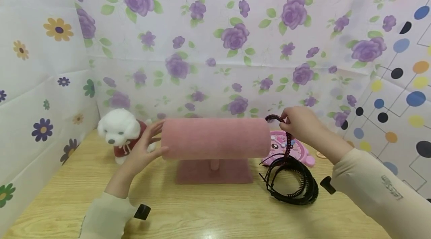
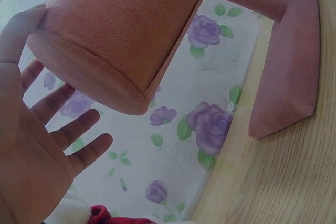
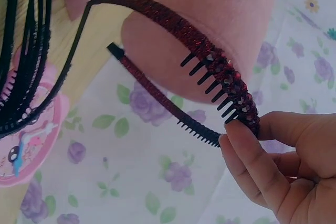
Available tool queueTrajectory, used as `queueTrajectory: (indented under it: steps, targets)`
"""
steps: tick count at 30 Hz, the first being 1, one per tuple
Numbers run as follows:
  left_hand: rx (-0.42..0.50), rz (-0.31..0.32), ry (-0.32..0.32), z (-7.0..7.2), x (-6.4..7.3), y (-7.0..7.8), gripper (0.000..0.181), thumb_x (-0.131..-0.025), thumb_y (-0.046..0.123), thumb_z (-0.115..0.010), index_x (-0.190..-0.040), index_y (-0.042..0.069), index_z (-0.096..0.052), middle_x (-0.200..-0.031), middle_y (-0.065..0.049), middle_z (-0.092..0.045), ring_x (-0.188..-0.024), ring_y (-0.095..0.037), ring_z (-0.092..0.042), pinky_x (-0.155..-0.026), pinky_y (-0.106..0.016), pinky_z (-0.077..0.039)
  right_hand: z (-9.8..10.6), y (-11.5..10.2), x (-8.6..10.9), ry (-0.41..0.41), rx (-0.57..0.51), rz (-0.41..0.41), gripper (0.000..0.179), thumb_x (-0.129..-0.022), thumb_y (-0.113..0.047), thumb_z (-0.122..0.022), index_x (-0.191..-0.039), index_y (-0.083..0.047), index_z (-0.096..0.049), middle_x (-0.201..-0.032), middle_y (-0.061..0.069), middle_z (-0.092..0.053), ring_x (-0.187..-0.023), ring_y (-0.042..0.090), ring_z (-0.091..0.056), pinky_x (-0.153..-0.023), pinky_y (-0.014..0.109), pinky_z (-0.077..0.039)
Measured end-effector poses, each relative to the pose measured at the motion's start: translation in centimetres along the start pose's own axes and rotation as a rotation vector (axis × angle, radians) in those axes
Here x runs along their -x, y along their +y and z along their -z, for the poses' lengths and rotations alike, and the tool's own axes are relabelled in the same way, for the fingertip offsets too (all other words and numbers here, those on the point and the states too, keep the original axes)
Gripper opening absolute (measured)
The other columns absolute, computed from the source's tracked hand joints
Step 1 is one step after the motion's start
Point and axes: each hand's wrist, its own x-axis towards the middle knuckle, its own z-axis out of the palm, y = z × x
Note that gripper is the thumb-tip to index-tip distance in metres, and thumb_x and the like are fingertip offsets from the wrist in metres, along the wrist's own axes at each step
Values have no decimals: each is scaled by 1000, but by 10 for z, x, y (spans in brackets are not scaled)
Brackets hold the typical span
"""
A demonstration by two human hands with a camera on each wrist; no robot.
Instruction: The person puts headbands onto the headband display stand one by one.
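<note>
Right grip [image 1: 300,123] pinches a red headband [image 3: 223,72] beside the roll [image 1: 215,138]; left grip [image 1: 142,149], relaxed and spread, touches the roll's opposite end.

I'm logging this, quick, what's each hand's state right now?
Left hand: open, touching the pink roll.
Right hand: closed, holding the red headband.
</note>
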Motion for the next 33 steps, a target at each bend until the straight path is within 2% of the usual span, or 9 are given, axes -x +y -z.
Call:
queueTrajectory:
  steps: [8, 10, 13, 15, 19, 22, 24, 26, 33]
  targets:
    - [-13, -32, 0, -1, -1, -3, 77, -88, 2, -64, -152, 18, -23, -154, -12, -33, -131, 4, -35, -105, -37, -40, 6, -15, -6, -9, 0, -2, 21, -88, -12, -60, -97, 6, -65, -74, 11, -71, -56, 13, -61, -68, 40, -54]
    - [-9, -36, -1, -1, -1, -3, 77, -88, 2, -64, -152, 19, -24, -154, -12, -33, -131, 5, -34, -105, -33, -40, 6, -17, -9, -13, 16, -5, 20, -87, -12, -60, -94, 5, -67, -72, 9, -71, -56, 13, -60, -67, 39, -54]
    - [-4, -35, -1, -1, 0, -2, 77, -88, 2, -64, -152, 20, -24, -154, -11, -33, -130, 6, -34, -105, -31, -40, 6, -22, -14, -19, 48, -16, 18, -88, -16, -62, -82, 0, -67, -67, 6, -67, -57, 16, -58, -65, 37, -51]
    - [-4, -29, 0, 0, 0, -2, 77, -88, 2, -64, -152, 20, -24, -154, -11, -33, -131, 4, -34, -105, -34, -40, 4, -25, -18, -13, 71, -15, 19, -87, -17, -63, -76, -2, -66, -67, 6, -66, -59, 19, -57, -65, 37, -49]
    - [-12, -17, 1, 0, 0, -3, 77, -88, 3, -64, -152, 20, -24, -154, -10, -33, -135, -11, -36, -105, -44, -39, -1, -32, -26, -4, 81, -8, 19, -87, -16, -63, -78, 0, -68, -72, 10, -68, -67, 25, -62, -71, 41, -52]
    - [-17, -10, -2, -1, 0, -3, 77, -89, 4, -64, -152, 20, -23, -154, -10, -33, -136, -24, -35, -105, -43, -39, -4, -36, -30, -25, 69, -13, 18, -88, -15, -62, -84, 2, -70, -77, 12, -70, -73, 28, -63, -73, 42, -53]
    - [-16, -10, -3, -2, 0, -3, 77, -89, 4, -64, -152, 19, -23, -154, -10, -33, -136, -28, -35, -105, -39, -39, -5, -39, -32, -51, 65, -27, 18, -89, -14, -62, -85, 2, -69, -78, 13, -70, -73, 27, -63, -71, 40, -52]
    - [-16, -8, -2, -2, 0, -3, 77, -88, 5, -64, -152, 19, -23, -154, -10, -33, -136, -27, -35, -105, -37, -39, -5, -41, -33, -67, 62, -39, 18, -89, -14, -61, -84, 2, -69, -79, 13, -69, -71, 26, -62, -68, 37, -52]
    - [-19, -10, 11, -1, 0, -3, 78, -87, 5, -65, -152, 21, -24, -154, -9, -34, -135, -20, -36, -105, -41, -40, -3, -46, -35, -84, 86, -44, 19, -90, -16, -62, -80, 0, -67, -74, 11, -67, -68, 24, -60, -65, 34, -50]
